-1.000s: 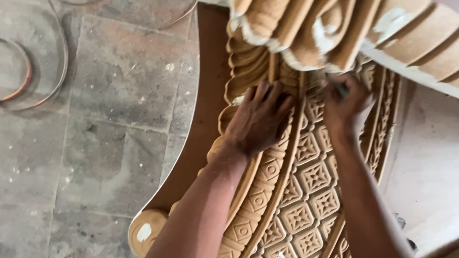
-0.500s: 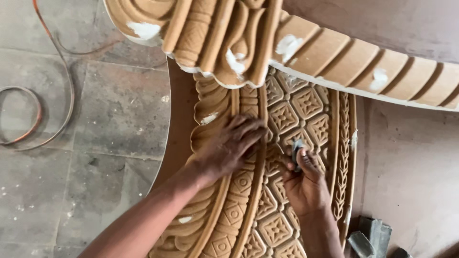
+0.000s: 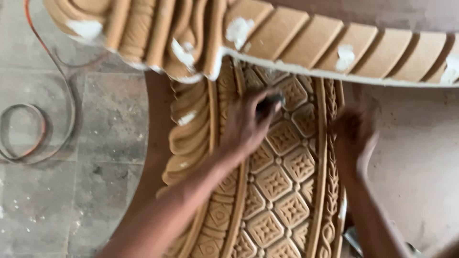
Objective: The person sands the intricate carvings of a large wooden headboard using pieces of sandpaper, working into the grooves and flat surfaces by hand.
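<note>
A tan carved wooden panel (image 3: 279, 191) with a diamond lattice and a rope-like border lies under both hands. My left hand (image 3: 246, 126) rests on the lattice near the panel's top, its fingers closed around a small dark tool (image 3: 270, 101). My right hand (image 3: 351, 134) is blurred and sits on the twisted border at the panel's right edge; nothing is visible in it. Above the hands a second carved piece (image 3: 291, 36), with scrolls, slanted ribs and white filler patches, spans the view.
Grey stone floor tiles (image 3: 57, 200) lie to the left, with a looped orange and black cable (image 3: 26, 136) on them. A plain brown board (image 3: 420, 157) is on the right. A small metal object (image 3: 356, 239) shows at the bottom right.
The dark tool has passed from my right hand into my left hand. My right hand has moved off the lattice to the right border. The view has shifted.
</note>
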